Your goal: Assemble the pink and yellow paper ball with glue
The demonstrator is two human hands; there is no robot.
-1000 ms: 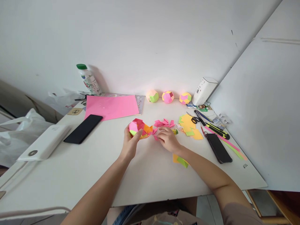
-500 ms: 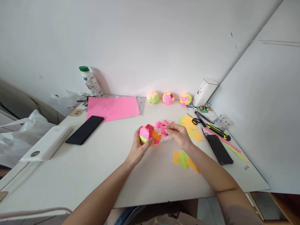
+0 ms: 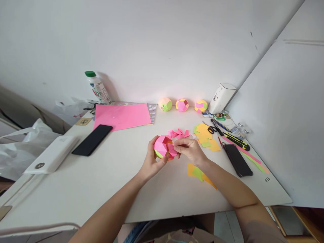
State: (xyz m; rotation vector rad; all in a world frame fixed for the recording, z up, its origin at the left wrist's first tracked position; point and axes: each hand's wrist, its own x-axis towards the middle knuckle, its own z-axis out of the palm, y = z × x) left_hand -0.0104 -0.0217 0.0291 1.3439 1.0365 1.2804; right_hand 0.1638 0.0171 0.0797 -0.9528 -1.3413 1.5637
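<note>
My left hand (image 3: 152, 160) is closed round a folded paper ball (image 3: 161, 145) with pink, green and orange faces and a gap in its right side. Thumb and fingertips of my right hand (image 3: 192, 152) pinch a pink folded paper piece (image 3: 172, 150) against that gap. Whether the piece is tucked into the ball cannot be made out. Just behind the hands lies a small heap of pink folded pieces (image 3: 179, 133). Yellow and green paper squares (image 3: 204, 133) are spread to the right, and more orange and green squares (image 3: 198, 172) lie below my right wrist.
Along the wall stand three paper balls (image 3: 182, 105). Scissors (image 3: 212, 129), a yellow-black cutter (image 3: 236, 141) and a black phone (image 3: 237, 160) lie at right. On the left are pink sheets (image 3: 123, 116), another phone (image 3: 92, 140), a white power bank (image 3: 52, 155) and a green-capped bottle (image 3: 98, 87).
My right hand has brought the pink piece left and down from beside the heap to the ball's gap. The ball, in my left hand, has shifted slightly right and turned.
</note>
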